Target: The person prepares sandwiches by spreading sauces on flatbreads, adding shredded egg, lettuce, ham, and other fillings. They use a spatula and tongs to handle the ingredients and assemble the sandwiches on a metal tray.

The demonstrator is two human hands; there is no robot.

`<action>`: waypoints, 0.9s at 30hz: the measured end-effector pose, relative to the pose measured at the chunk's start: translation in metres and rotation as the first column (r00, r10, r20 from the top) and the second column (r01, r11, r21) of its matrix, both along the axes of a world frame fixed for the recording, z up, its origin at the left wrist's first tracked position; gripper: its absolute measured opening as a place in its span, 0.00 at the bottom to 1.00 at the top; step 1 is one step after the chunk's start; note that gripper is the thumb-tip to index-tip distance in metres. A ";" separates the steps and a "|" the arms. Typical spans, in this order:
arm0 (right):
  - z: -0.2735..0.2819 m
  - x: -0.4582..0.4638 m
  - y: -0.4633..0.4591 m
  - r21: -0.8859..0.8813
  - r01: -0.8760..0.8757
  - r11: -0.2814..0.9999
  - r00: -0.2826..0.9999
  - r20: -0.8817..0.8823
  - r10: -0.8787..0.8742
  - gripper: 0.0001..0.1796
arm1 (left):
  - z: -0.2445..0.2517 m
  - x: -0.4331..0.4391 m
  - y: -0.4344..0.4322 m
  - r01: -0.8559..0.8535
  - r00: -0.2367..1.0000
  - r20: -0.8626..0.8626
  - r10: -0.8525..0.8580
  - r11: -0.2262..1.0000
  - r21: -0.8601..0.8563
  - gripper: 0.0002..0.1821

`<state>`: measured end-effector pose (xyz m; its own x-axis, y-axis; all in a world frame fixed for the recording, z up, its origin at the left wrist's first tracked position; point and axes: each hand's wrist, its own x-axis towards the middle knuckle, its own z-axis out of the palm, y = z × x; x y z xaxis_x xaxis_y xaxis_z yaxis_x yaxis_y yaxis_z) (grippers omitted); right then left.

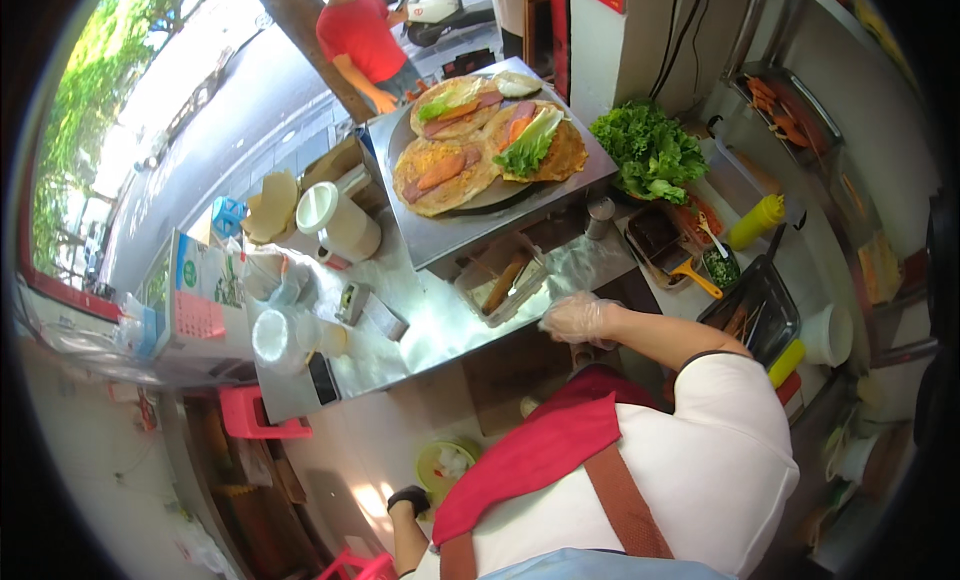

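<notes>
In a clear plastic glove, my right hand (574,317) hangs over the front edge of the steel counter, with its fingers hidden from view. Just beyond it is a clear plastic tub (486,283) with a brown wooden-looking tool inside. My left hand (409,497), in a black glove, is low at my side, beside a green waste bin (444,460); its fingers are not clear. Ahead, on a round griddle (502,193), lie several flatbreads. One flatbread (442,176) bears meat slices, while another carries lettuce (529,148). A fried egg (517,84) rests at the far rim.
Lettuce (649,148) is heaped right of the griddle. Near it are a sauce tray with a brush (694,274), a yellow squeeze bottle (756,221) and a black tray (757,310). A lidded white container (337,220) stands left. Beyond the counter is a person (364,36) in red.
</notes>
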<state>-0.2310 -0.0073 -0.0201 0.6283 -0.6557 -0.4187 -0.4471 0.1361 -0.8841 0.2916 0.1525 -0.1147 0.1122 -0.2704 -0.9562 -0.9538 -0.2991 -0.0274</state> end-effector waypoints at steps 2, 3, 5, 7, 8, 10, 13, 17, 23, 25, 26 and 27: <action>0.045 0.001 -0.012 0.082 0.123 0.989 0.988 0.081 -0.130 0.23 | -0.010 0.018 -0.034 -0.205 0.973 -0.182 0.143 0.899 -0.388 0.18; 0.052 -0.006 -0.013 0.140 0.206 0.969 0.971 0.096 -0.220 0.24 | 0.026 -0.015 -0.077 -0.352 0.917 -0.358 0.175 0.776 -0.523 0.21; 0.021 -0.023 -0.036 -0.172 0.394 0.903 0.884 0.340 -0.321 0.25 | 0.069 -0.071 -0.149 -0.524 0.776 -0.631 -0.008 0.549 -0.651 0.22; 0.063 -0.017 -0.051 -0.115 0.455 0.883 0.818 0.447 -0.363 0.25 | 0.142 -0.146 -0.196 -0.542 0.705 -0.692 -0.154 0.511 -0.667 0.24; 0.084 -0.014 -0.059 -0.030 0.481 0.876 0.787 0.455 -0.416 0.23 | 0.161 -0.176 -0.215 -0.562 0.653 -0.713 -0.255 0.468 -0.682 0.23; 0.093 -0.020 -0.082 0.127 0.537 0.834 0.676 0.527 -0.515 0.16 | 0.182 -0.240 -0.256 -0.622 0.533 -0.765 -0.362 0.445 -0.644 0.24; 0.089 -0.039 -0.132 0.186 0.614 0.767 0.503 0.656 -0.563 0.09 | 0.211 -0.328 -0.301 -0.800 0.162 -0.985 -0.058 0.576 -0.166 0.21; 0.105 -0.055 -0.180 0.129 0.708 0.695 0.558 0.500 -0.662 0.11 | 0.157 -0.390 -0.373 -0.648 0.483 -0.442 -0.756 0.031 -0.761 0.20; 0.084 -0.095 -0.244 -0.158 0.756 0.635 0.541 0.697 -0.471 0.18 | 0.160 -0.472 -0.405 -0.844 0.218 -0.897 -0.383 0.387 -0.371 0.19; 0.094 -0.117 -0.274 -0.664 0.655 0.361 0.753 0.534 -0.383 0.17 | 0.172 -0.474 -0.421 -0.877 -0.077 -0.996 -0.053 0.479 0.042 0.19; 0.114 -0.123 -0.282 -0.766 0.586 0.264 0.799 0.494 -0.343 0.19 | 0.142 -0.451 -0.445 -0.799 -0.320 -0.937 -0.139 0.572 0.188 0.22; 0.125 -0.129 -0.293 -0.881 0.457 0.122 0.855 0.398 -0.332 0.19 | 0.156 -0.447 -0.471 -0.759 -0.328 -0.944 0.042 0.583 0.290 0.27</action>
